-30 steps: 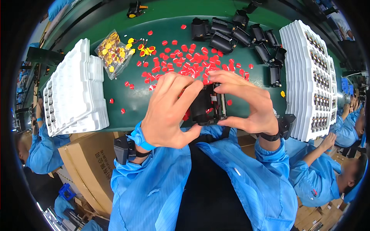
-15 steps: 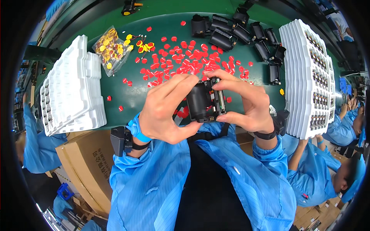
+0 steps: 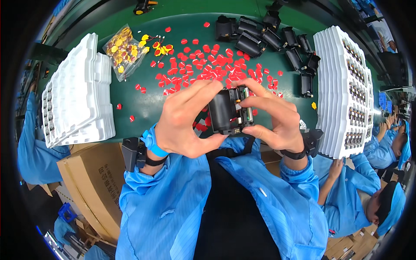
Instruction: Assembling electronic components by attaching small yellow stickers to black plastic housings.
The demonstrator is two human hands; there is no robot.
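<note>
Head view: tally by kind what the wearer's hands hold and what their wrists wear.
Black plastic housing with rounded side, between left hand and right hand: 1
Black box-shaped wrist units on straps: 2
Light-blue wristband: 1
Total: 4

You have stacked white moulded plastic trays (image 3: 71, 86) and a large brown cardboard box (image 3: 86, 186) on your left. To your right is a blue-clad co-worker (image 3: 362, 173).
</note>
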